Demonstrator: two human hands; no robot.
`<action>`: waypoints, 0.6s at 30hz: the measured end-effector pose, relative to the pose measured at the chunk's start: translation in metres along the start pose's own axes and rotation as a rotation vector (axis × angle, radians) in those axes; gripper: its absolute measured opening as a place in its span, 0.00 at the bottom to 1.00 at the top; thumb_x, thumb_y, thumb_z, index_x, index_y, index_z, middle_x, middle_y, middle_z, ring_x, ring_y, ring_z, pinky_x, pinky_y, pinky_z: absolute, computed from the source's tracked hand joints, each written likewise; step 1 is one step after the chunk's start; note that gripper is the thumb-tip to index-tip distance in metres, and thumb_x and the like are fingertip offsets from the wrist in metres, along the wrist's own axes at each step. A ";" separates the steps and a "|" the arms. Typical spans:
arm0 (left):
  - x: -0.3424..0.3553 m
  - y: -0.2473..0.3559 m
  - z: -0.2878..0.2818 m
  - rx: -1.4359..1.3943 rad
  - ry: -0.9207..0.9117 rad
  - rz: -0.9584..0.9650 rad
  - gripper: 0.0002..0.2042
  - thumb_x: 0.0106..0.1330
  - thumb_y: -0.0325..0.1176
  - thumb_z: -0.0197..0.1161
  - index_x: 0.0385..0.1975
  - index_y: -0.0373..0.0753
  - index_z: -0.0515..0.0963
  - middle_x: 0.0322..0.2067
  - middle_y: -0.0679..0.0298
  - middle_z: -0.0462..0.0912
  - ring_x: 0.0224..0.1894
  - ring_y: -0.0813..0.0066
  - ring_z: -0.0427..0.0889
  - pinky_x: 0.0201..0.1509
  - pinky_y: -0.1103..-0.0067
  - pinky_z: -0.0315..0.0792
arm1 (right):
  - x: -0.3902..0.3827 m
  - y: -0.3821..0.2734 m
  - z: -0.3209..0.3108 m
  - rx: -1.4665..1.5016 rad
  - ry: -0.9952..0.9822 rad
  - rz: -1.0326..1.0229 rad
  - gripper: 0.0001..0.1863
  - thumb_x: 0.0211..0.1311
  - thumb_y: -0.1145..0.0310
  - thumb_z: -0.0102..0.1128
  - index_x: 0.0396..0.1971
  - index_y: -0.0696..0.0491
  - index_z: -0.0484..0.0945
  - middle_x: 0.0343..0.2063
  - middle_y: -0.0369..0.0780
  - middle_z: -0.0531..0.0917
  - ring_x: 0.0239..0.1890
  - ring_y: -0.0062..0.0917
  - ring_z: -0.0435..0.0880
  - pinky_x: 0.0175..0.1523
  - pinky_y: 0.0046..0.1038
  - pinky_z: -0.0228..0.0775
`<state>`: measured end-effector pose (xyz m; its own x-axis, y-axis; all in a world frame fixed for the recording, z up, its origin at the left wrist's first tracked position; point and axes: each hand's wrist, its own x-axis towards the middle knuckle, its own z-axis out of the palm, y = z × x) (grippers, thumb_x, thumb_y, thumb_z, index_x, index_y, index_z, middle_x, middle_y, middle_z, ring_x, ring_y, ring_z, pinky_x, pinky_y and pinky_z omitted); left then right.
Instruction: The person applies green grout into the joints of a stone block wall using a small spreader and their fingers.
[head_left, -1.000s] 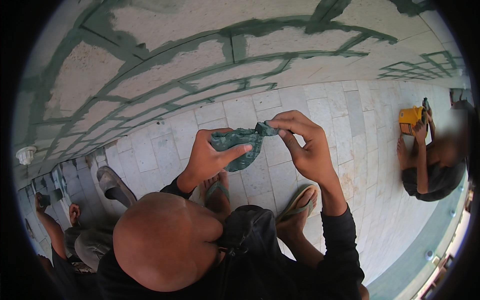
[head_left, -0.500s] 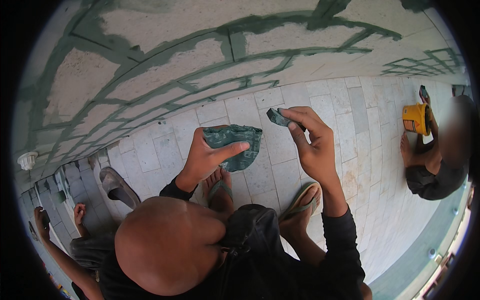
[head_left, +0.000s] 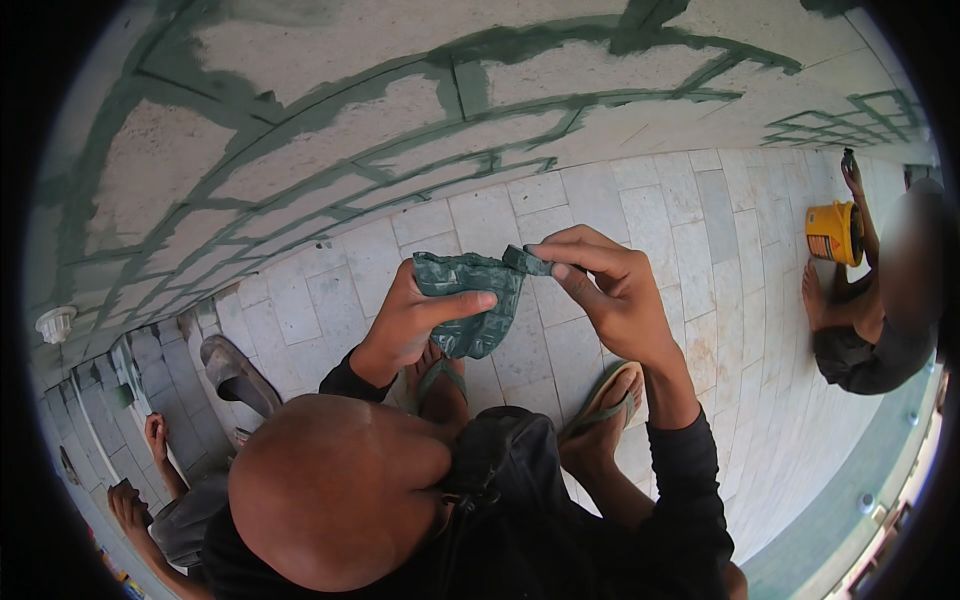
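Note:
My left hand (head_left: 400,325) grips a crumpled, paint-smeared green piece (head_left: 460,275), perhaps a bag or cloth, its thumb lying across the front. My right hand (head_left: 615,300) pinches a small dark green block (head_left: 525,260) between thumb and fingers, at the upper right corner of the crumpled piece; whether they touch is hard to tell.
A wall (head_left: 250,150) with green painted lines rises beyond pale floor tiles (head_left: 540,340). My knee and sandalled feet are below. A loose grey shoe (head_left: 235,370) lies left. Co-workers' hands (head_left: 130,505) show lower left; another person (head_left: 865,340) sits right by a yellow bucket (head_left: 830,235).
My right hand lifted the block away half a second ago and has brought it back down to the crumpled piece. The right-hand co-worker's hand has moved up toward the wall.

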<state>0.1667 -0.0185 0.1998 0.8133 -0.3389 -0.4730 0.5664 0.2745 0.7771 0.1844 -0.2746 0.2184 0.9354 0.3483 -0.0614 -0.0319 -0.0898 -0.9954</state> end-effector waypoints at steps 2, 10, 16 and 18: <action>0.000 -0.001 0.000 -0.051 0.000 -0.004 0.11 0.63 0.25 0.76 0.44 0.31 0.87 0.34 0.62 0.91 0.35 0.77 0.89 0.40 0.77 0.82 | -0.002 0.000 -0.004 -0.040 -0.026 0.007 0.16 0.72 0.86 0.59 0.54 0.58 0.88 0.46 0.43 0.87 0.49 0.26 0.84 0.56 0.28 0.75; -0.001 0.005 -0.002 0.037 0.044 0.099 0.13 0.63 0.25 0.77 0.46 0.31 0.87 0.37 0.60 0.91 0.37 0.76 0.89 0.41 0.77 0.83 | -0.003 -0.001 -0.008 0.232 0.075 0.250 0.13 0.77 0.76 0.59 0.54 0.61 0.87 0.43 0.42 0.87 0.41 0.24 0.85 0.45 0.27 0.77; -0.003 0.003 0.004 0.130 0.027 0.079 0.12 0.63 0.26 0.77 0.44 0.31 0.87 0.35 0.60 0.92 0.34 0.77 0.90 0.38 0.79 0.82 | -0.003 -0.006 0.003 0.287 0.047 0.175 0.13 0.78 0.74 0.58 0.55 0.61 0.86 0.42 0.40 0.87 0.41 0.22 0.84 0.43 0.26 0.77; -0.004 0.003 0.005 0.137 0.031 0.103 0.12 0.63 0.26 0.77 0.44 0.31 0.87 0.35 0.60 0.92 0.34 0.77 0.89 0.37 0.80 0.82 | -0.003 -0.008 0.003 0.299 0.033 0.172 0.13 0.79 0.74 0.58 0.55 0.61 0.86 0.41 0.40 0.87 0.41 0.22 0.83 0.43 0.26 0.76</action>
<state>0.1646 -0.0210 0.2054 0.8707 -0.2872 -0.3992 0.4584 0.1799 0.8704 0.1810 -0.2720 0.2265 0.9180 0.3212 -0.2327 -0.2876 0.1349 -0.9482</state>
